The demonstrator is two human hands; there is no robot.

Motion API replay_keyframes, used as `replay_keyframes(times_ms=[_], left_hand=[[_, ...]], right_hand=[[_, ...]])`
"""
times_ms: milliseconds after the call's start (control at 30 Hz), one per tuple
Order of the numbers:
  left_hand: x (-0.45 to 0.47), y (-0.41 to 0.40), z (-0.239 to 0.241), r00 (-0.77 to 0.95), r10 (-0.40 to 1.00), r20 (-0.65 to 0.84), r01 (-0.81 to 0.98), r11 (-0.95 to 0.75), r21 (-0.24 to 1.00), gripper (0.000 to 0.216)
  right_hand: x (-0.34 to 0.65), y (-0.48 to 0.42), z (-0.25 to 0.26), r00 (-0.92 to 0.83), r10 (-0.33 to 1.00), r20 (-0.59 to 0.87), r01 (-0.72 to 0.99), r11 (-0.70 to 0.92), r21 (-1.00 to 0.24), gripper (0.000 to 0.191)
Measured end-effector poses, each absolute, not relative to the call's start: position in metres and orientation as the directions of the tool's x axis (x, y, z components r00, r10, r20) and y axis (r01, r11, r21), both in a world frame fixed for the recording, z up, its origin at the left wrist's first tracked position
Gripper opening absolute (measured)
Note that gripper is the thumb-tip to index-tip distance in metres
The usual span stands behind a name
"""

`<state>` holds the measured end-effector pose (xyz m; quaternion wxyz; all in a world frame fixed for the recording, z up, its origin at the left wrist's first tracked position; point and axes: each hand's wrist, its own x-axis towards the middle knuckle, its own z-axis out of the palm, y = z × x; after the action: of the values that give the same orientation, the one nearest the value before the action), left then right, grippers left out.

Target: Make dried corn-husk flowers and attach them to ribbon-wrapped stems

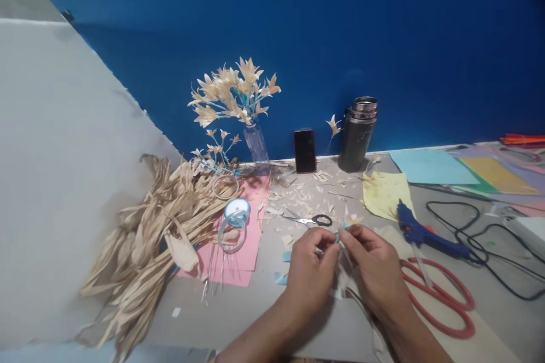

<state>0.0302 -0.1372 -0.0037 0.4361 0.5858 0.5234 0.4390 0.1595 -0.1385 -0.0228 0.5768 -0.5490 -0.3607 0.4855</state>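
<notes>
My left hand (310,268) and my right hand (374,266) meet over the grey table (238,312), fingers pinched together on a small light-blue piece (340,233) held between them. A pale strip (353,295) trails down from the hands toward me. Small black-handled scissors (313,219) lie just beyond my fingertips. A blue glue gun (426,233) lies right of my right hand, its black cord (489,249) looping away. Big red-handled scissors (443,295) lie beside my right wrist.
A heap of dried husks (149,232) covers the left. Pink paper (244,238) carries ribbon spools (235,212). At the blue back wall stand a vase of husk flowers (238,96), a dark phone (304,150) and a metal flask (357,133). Coloured paper sheets (468,173) lie right.
</notes>
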Motion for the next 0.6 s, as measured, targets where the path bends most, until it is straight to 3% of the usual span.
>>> replay_keyframes(times_ms=[100, 200, 600], left_hand=[[0.025, -0.138, 0.001, 0.19, 0.956, -0.224, -0.125, 0.25, 0.96, 0.024], [0.021, -0.137, 0.003, 0.292, 0.895, -0.338, -0.304, 0.421, 0.854, 0.039], [0.02, -0.131, -0.007, 0.374, 0.827, -0.419, -0.424, 0.555, 0.716, 0.039]], right_hand=[[0.161, -0.138, -0.028, 0.176, 0.963, -0.206, -0.38, -0.126, -0.916, 0.036], [0.16, -0.139, -0.03, 0.054, 0.964, -0.26, -0.507, -0.198, -0.839, 0.035], [0.158, -0.145, -0.018, -0.029, 0.963, -0.268, -0.571, -0.236, -0.786, 0.035]])
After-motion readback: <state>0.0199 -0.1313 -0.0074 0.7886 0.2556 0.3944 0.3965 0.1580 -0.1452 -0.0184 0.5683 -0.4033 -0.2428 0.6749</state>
